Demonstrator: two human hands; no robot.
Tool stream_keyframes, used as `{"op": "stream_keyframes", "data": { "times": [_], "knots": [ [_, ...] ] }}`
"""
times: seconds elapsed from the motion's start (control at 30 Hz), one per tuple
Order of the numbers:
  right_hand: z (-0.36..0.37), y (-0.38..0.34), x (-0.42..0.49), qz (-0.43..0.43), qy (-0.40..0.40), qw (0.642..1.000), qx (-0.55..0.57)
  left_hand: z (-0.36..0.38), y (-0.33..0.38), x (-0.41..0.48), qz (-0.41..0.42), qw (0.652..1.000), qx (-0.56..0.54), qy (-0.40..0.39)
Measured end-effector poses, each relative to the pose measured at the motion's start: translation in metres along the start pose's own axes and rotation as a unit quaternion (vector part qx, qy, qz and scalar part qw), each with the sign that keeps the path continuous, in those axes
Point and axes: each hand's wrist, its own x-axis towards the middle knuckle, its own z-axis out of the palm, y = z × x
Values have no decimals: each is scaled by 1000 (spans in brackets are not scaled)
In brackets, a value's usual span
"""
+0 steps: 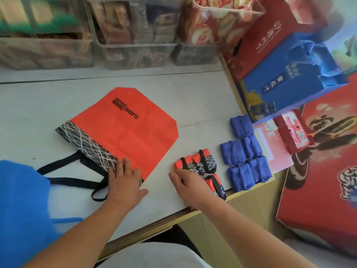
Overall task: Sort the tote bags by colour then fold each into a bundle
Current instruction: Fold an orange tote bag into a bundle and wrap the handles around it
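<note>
An orange-red tote bag [125,128] with a black-and-white patterned band and black handles [73,171] lies flat on the grey table [193,97]. My left hand [123,180] presses flat on its near corner, fingers straight. To the right sit three folded red bundles [199,161]. My right hand [185,182] rests on them with fingers relaxed. Further right, several folded blue bundles [243,153] lie in a cluster by the table's edge. A light blue bag [21,200] lies unfolded at the near left.
Clear plastic bins [133,33] of packaged snacks line the back of the table. Red and blue gift boxes [289,78] are stacked on the right, a large red one [324,180] beside the table's corner. The table's front edge [154,223] runs just before me.
</note>
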Motion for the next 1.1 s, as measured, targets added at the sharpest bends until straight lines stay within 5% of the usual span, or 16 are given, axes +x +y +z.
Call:
{"op": "stream_keyframes", "data": {
  "times": [0.37,0.57,0.77,0.97,1.1],
  "knots": [
    [10,-13,4,-22,-11,999,45,-6,-29,-17,-6,995,-83,47],
    [32,-17,42,-85,10,995,-51,-19,-71,-39,-55,994,-3,92],
    [65,-21,80,-112,-43,980,-162,-1,-74,-52,10,976,-137,170],
    [73,-52,58,-59,-87,992,-71,19,-30,-67,-38,976,-206,68],
    [79,-51,36,-73,-134,984,-86,40,-25,-68,-105,976,-174,79]
  ]
}}
